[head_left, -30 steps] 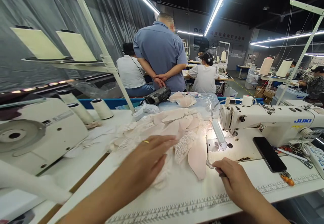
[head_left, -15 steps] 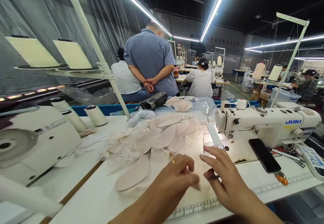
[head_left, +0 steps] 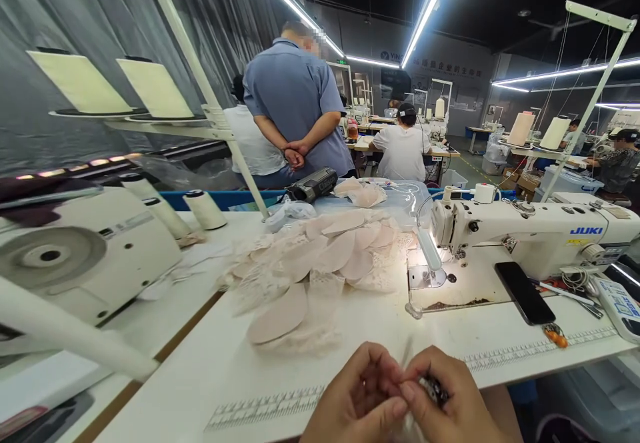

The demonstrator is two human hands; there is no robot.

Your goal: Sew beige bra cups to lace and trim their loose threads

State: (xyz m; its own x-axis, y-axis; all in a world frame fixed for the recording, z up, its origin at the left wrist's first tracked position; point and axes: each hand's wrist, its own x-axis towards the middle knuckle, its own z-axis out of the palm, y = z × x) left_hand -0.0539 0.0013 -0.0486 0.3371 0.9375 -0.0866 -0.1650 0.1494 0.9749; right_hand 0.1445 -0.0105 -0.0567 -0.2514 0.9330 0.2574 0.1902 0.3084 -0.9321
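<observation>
My left hand (head_left: 357, 396) and my right hand (head_left: 450, 396) meet at the front edge of the table, fingertips pinched together. Between them runs a thin pale strip (head_left: 408, 348), blurred, perhaps thread or fabric. Tucked in my right hand is a small dark, shiny object (head_left: 434, 389), mostly covered by the fingers. Beyond the hands lies a loose pile of beige cup-shaped pads and lace pieces (head_left: 320, 256), with one pad (head_left: 278, 315) nearest me. To the right of the pile stands a white sewing machine (head_left: 525, 229), its lamp lit over the needle plate (head_left: 425, 276).
A black phone (head_left: 525, 293) and an orange trinket (head_left: 555, 336) lie right. A ruler strip (head_left: 270, 406) runs along the table's front. Left are another machine (head_left: 90, 256) and thread cones (head_left: 205, 209). A standing person (head_left: 295, 103) and seated people are ahead.
Both hands have come down towards me and closed together, fingertips touching; before, they were apart above the table. The view has shifted slightly, and the pile looks unchanged.
</observation>
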